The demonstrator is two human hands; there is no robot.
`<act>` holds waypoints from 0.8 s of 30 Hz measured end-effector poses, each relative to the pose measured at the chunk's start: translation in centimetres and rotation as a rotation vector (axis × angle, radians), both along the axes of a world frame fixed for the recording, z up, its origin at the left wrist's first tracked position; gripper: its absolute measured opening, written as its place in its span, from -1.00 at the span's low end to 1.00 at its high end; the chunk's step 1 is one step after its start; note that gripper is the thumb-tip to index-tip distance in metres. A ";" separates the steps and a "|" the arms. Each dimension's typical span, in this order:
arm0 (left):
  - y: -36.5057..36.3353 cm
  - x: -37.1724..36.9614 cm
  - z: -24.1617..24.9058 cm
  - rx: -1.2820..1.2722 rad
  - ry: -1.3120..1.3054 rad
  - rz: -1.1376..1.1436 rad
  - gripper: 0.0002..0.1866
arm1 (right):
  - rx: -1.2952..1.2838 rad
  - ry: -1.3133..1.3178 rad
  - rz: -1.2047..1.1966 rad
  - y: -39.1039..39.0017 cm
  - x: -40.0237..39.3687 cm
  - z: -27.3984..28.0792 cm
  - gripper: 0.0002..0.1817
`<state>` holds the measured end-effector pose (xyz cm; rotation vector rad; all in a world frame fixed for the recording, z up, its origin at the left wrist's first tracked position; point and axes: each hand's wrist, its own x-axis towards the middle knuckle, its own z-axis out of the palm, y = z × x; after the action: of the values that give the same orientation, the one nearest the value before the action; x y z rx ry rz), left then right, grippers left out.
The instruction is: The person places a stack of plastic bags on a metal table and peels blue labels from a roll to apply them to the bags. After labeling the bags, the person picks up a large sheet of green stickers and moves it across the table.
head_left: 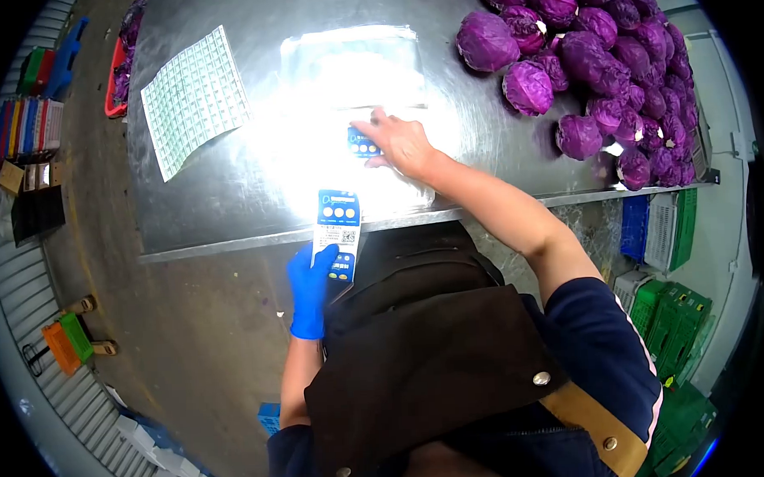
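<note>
My left hand [310,279], in a blue glove, is closed around a strip of blue and white printed labels [339,213] by the table's front edge. A QR code and yellow circles show on the strip. My bare right hand [402,145] rests on the table with its fingers apart, touching a small blue label [362,142]. Beneath that label seems to lie clear plastic, though glare hides its outline. Farther back are clear plastic bags [351,63], lying flat and washed out by the light.
A metal table [196,203] spans the front. Purple cabbages [590,59] are heaped at its right; a green-and-white checked sheet [196,102] lies at its left. Green crates [675,312] stand on the floor at right. A red crate [117,84] stands beyond the left edge.
</note>
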<state>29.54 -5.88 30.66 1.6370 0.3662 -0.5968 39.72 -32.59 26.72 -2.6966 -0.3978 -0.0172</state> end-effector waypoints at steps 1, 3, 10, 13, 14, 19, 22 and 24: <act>0.1 -0.1 -0.2 -0.004 -0.006 -0.004 -0.71 | 0.054 -0.005 -0.045 -0.2 -0.9 1.0 -0.35; 0.4 0.0 -0.7 -0.014 -0.025 -0.008 -0.71 | 0.159 -0.023 -0.131 -1.6 -2.2 3.3 -0.35; -0.7 0.5 -1.0 -0.029 -0.029 -0.046 -0.73 | 0.094 0.012 0.207 -5.5 -3.2 -2.6 -0.69; -0.7 0.8 -1.0 -0.017 -0.065 -0.107 -0.73 | 0.250 0.166 0.137 -6.0 -2.2 -2.1 -0.77; -0.5 0.9 -1.0 -0.018 -0.080 -0.132 -0.73 | 0.299 0.234 0.118 -6.2 -1.7 -1.7 -0.77; -0.8 0.3 -0.6 -0.116 -0.110 -0.142 -0.73 | 0.837 0.158 -0.781 -9.0 3.9 1.1 -0.67; -1.3 1.0 0.3 -0.087 -0.156 -0.207 -0.72 | 0.924 0.466 -0.312 -4.4 0.2 4.5 -0.62; -1.6 1.3 0.6 -0.065 -0.168 -0.245 -0.71 | 0.727 0.809 -0.070 -0.1 -2.7 8.4 -0.63</act>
<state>30.85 -7.45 31.29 1.6678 0.0226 -0.6417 37.00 -32.74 35.09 -1.7948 -0.0199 0.7312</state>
